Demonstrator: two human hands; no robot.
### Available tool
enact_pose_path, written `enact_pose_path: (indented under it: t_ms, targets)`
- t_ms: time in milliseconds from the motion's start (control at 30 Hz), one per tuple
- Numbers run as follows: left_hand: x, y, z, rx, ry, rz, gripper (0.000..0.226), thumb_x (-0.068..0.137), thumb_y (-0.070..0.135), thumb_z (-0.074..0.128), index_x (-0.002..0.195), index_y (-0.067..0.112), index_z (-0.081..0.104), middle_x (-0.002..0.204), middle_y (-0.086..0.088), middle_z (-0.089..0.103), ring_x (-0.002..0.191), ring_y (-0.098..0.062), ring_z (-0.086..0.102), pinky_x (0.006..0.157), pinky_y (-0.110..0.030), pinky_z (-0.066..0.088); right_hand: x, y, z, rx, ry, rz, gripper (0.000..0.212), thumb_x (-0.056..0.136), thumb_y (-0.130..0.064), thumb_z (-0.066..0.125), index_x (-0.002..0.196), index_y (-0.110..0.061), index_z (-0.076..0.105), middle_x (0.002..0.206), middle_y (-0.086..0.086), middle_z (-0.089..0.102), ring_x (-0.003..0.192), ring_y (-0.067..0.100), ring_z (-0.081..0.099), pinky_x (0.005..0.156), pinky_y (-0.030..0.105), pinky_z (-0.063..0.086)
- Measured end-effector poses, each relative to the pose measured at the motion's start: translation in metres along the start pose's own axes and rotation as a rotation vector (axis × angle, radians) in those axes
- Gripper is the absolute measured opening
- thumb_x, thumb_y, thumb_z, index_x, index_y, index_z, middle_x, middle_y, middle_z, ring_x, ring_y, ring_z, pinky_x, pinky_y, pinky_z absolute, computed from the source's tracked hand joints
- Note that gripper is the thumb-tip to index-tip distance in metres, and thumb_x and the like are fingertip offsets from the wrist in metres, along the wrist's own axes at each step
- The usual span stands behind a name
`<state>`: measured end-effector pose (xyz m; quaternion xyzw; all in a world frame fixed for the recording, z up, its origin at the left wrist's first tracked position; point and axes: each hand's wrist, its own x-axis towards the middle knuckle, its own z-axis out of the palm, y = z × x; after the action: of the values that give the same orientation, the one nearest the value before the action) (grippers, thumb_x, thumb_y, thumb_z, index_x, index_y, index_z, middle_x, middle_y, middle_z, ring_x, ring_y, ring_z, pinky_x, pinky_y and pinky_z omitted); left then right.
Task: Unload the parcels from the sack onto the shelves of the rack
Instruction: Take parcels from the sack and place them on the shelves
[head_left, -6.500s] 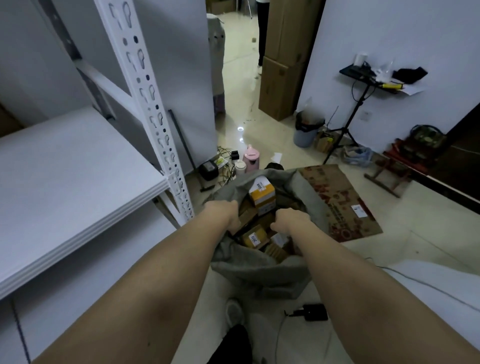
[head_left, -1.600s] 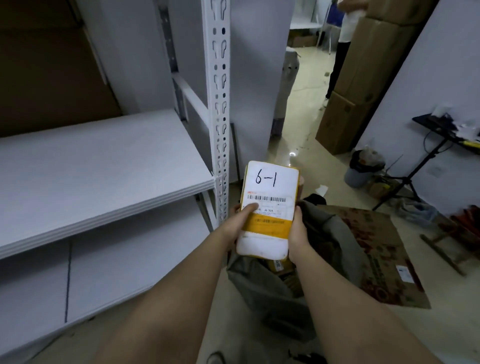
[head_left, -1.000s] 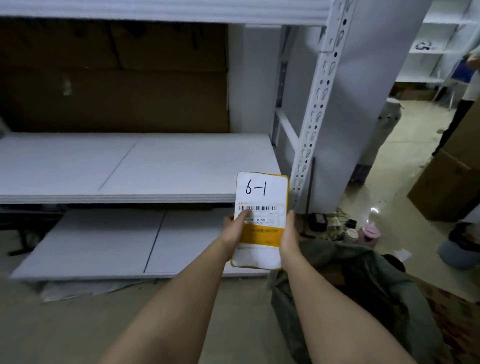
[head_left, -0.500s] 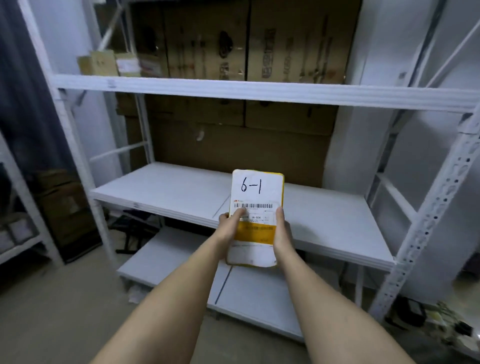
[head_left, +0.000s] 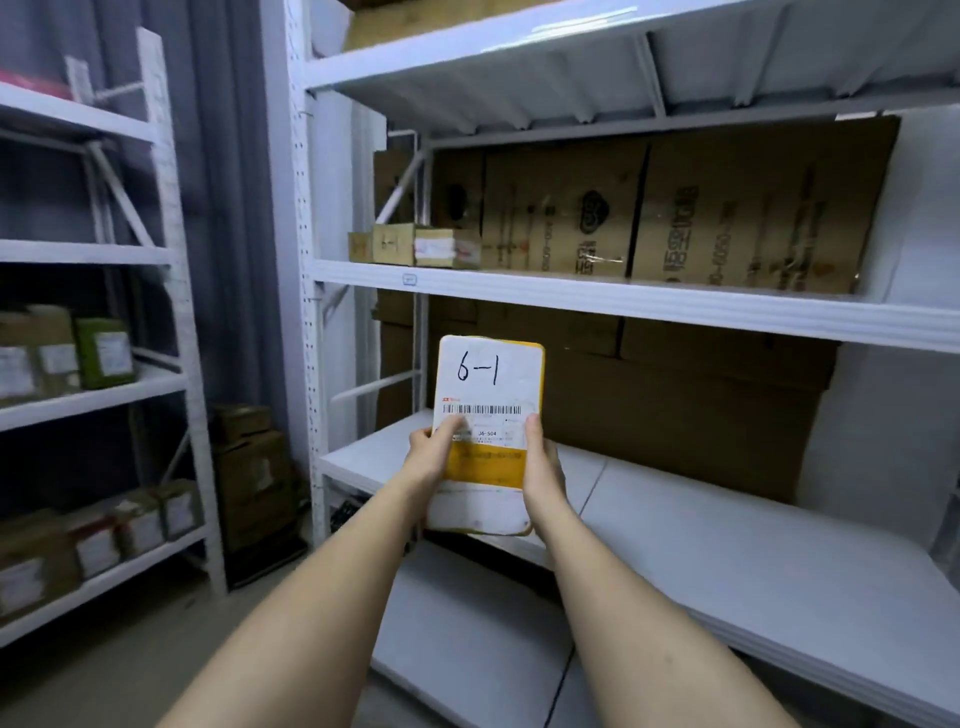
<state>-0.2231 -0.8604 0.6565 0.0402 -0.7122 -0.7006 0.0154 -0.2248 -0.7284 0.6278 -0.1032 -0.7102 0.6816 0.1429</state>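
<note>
I hold a flat yellow parcel (head_left: 488, 384) upright in front of me, its white label marked "6-1" facing me. My left hand (head_left: 431, 454) grips its left edge with the thumb on the label. My right hand (head_left: 540, 462) grips its right edge. The parcel is in front of the white rack (head_left: 306, 312), above its bare lower shelf (head_left: 727, 545). On the shelf above (head_left: 623, 301), three small parcels (head_left: 415, 244) stand at the far left. The sack is out of view.
Flattened brown cardboard (head_left: 675, 208) lines the back of the rack. A second white rack (head_left: 171, 312) at the left holds several boxes. Brown boxes (head_left: 249, 478) are stacked on the floor between the racks.
My view has swung up and left from the sack to the rack. The parcel, held in both hands, has come up out of the sack and now faces the upper shelves.
</note>
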Motion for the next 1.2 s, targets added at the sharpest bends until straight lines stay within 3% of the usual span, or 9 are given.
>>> enact_pose_path:
  t_ms: [100,233,300,400,500,567,667,1033,1200]
  targets:
    - [0.025,0.025,-0.029,0.009,0.038,0.043,0.071,0.075,0.055,0.059,0.129,0.012,0.04,0.123,-0.004,0.052,0.111,-0.023,0.05,0.093,-0.039,0.04,0.021,-0.024,0.04,0.013,-0.024,-0.047,0.062,0.091,-0.071,0.031,0.125,-0.023,0.053,0.112,0.0,0.062,0.099,0.022,0.058,0.09,0.037,0.047]
    - [0.066,0.061,-0.052,0.017,0.089,0.129,0.047,0.088,0.04,0.056,0.124,0.014,0.038,0.116,-0.006,0.049,0.107,-0.023,0.049,0.09,-0.038,0.04,0.052,-0.068,0.075,-0.015,-0.022,-0.146,0.06,0.096,-0.063,0.029,0.133,-0.021,0.051,0.135,0.008,0.056,0.114,0.029,0.054,0.083,0.027,0.037]
    - [0.089,0.086,-0.058,0.035,0.088,0.223,0.058,0.086,0.043,0.057,0.13,0.012,0.038,0.12,-0.005,0.05,0.11,-0.022,0.048,0.091,-0.036,0.039,0.074,-0.093,0.087,-0.027,-0.016,-0.192,0.058,0.098,-0.059,0.027,0.135,-0.02,0.05,0.142,0.009,0.049,0.127,0.029,0.045,0.085,0.027,0.03]
    - [0.123,0.12,-0.061,0.047,0.12,0.355,0.074,0.076,0.053,0.06,0.135,0.012,0.04,0.126,-0.003,0.05,0.112,-0.02,0.049,0.097,-0.036,0.039,0.106,-0.126,0.104,-0.041,-0.011,-0.283,0.059,0.097,-0.062,0.024,0.131,-0.023,0.052,0.129,0.006,0.058,0.118,0.029,0.05,0.081,0.027,0.022]
    - [0.16,0.154,-0.059,0.036,0.128,0.457,0.059,0.089,0.044,0.056,0.137,0.013,0.041,0.128,-0.002,0.05,0.112,-0.017,0.046,0.091,-0.032,0.034,0.143,-0.157,0.121,0.007,0.021,-0.365,0.06,0.093,-0.07,0.025,0.124,-0.028,0.055,0.118,0.001,0.064,0.096,0.023,0.057,0.079,0.03,0.038]
    - [0.183,0.173,-0.056,0.027,0.132,0.508,0.06,0.089,0.047,0.055,0.139,0.016,0.041,0.134,-0.003,0.049,0.12,-0.019,0.046,0.096,-0.033,0.034,0.166,-0.176,0.127,0.009,0.046,-0.428,0.063,0.091,-0.072,0.025,0.125,-0.028,0.055,0.118,0.001,0.064,0.103,0.024,0.06,0.084,0.034,0.046]
    - [0.212,0.193,-0.05,-0.002,0.13,0.557,0.059,0.091,0.049,0.051,0.14,0.018,0.04,0.136,-0.001,0.046,0.126,-0.018,0.042,0.1,-0.034,0.03,0.193,-0.202,0.128,-0.037,0.063,-0.499,0.061,0.093,-0.069,0.025,0.132,-0.029,0.05,0.125,-0.001,0.058,0.109,0.024,0.055,0.081,0.031,0.038]
    - [0.284,0.242,-0.025,-0.042,-0.074,0.529,0.081,0.083,0.063,0.052,0.145,0.017,0.028,0.131,0.0,0.044,0.12,-0.02,0.042,0.096,-0.039,0.035,0.274,-0.24,0.128,-0.093,0.265,-0.649,0.061,0.095,-0.062,0.036,0.138,-0.018,0.042,0.142,0.007,0.038,0.122,0.024,0.045,0.085,0.029,0.031]
    - [0.328,0.245,-0.028,0.007,-0.199,0.547,0.065,0.092,0.049,0.051,0.143,0.014,0.03,0.135,-0.004,0.045,0.124,-0.023,0.044,0.108,-0.043,0.035,0.298,-0.244,0.142,-0.091,0.338,-0.594,0.065,0.092,-0.066,0.038,0.136,-0.018,0.04,0.131,0.005,0.047,0.105,0.019,0.047,0.082,0.032,0.033]
